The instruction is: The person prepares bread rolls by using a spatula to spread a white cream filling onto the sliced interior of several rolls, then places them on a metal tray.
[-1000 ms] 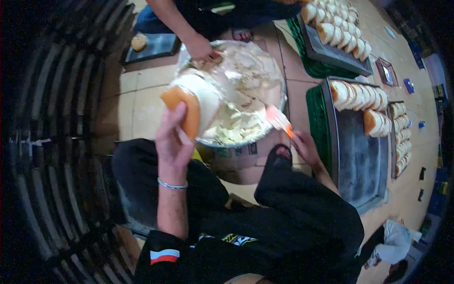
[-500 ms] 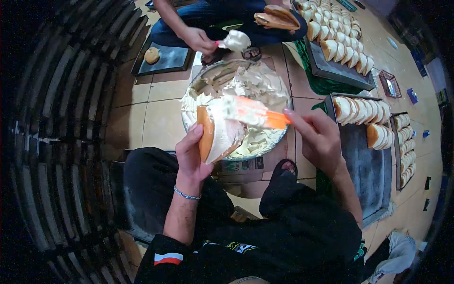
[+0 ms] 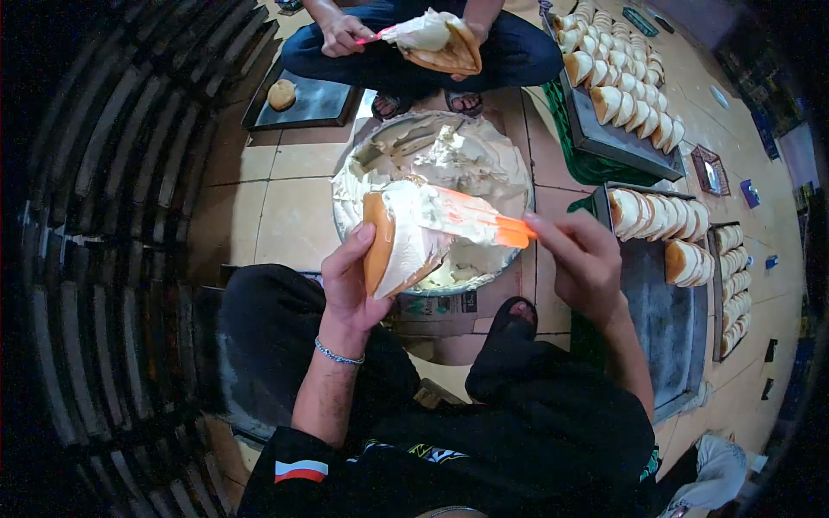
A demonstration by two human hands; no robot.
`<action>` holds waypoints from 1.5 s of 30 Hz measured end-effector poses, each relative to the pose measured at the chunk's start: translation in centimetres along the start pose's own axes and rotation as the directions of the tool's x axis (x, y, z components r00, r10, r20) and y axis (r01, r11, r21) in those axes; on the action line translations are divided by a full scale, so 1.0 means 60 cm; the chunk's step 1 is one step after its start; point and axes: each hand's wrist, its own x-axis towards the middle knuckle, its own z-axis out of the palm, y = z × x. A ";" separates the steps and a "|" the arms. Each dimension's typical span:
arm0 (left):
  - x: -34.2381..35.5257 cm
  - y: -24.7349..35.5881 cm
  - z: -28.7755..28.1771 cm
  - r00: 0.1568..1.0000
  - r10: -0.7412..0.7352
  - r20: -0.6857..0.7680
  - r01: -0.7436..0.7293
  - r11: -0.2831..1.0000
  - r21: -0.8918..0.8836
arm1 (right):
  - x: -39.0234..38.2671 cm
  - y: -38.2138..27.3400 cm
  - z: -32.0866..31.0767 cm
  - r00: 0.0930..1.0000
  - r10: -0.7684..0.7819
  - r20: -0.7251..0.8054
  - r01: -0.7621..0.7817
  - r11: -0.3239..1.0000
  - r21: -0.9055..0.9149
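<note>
My left hand (image 3: pixel 350 268) is closed round a brown bread bun (image 3: pixel 377 246), split and thickly coated with pale cream on its right side. In my right hand (image 3: pixel 583 263) is the handle end of an orange spatula (image 3: pixel 514 231), its blade smeared with cream and lying against the cream on the bun. Both are held over a wide round basin (image 3: pixel 436 292) filled with whipped cream (image 3: pixel 484 155). Across from me another person's hand (image 3: pixel 345 34) holds a pink-handled spreader loaded with cream against another bun (image 3: pixel 445 56).
Cream-filled buns (image 3: pixel 656 211) stand in rows on a tray (image 3: pixel 661 319) at my right. Another loaded tray (image 3: pixel 622 142) rests on a green crate farther back. A single bun (image 3: pixel 281 95) lies on a tray (image 3: pixel 319 105) at far left. Dark stacked racks (image 3: pixel 112 259) line the left.
My spatula has moved slightly down along the bun's cream. The other person has brought the loaded spreader up to a bun that was resting on their lap.
</note>
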 end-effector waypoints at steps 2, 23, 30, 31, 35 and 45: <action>0.000 0.002 -0.003 1.000 0.015 -0.005 -0.016 0.996 -0.085 | -0.013 -0.001 -0.005 0.996 -0.051 0.077 0.049 0.998 0.028; 0.007 0.004 0.026 0.969 0.144 -0.201 -0.125 0.987 0.101 | -0.051 -0.018 0.055 0.980 -0.174 0.098 0.151 0.967 0.204; 0.013 -0.020 0.050 0.876 0.476 0.082 -0.389 0.594 0.705 | 0.001 -0.049 0.018 0.776 0.606 0.178 -0.624 0.696 0.355; 0.016 -0.024 0.050 0.858 0.491 0.152 -0.425 0.510 0.748 | 0.012 -0.055 0.012 0.785 0.578 0.221 -0.618 0.707 0.345; 0.025 -0.032 0.042 0.801 0.507 0.318 -0.504 0.285 0.815 | 0.018 -0.069 0.013 0.839 0.492 0.232 -0.544 0.749 0.379; 0.031 -0.040 0.035 0.711 0.597 0.371 -0.469 0.009 0.883 | -0.005 -0.081 0.028 0.957 0.243 0.159 -0.276 0.930 0.243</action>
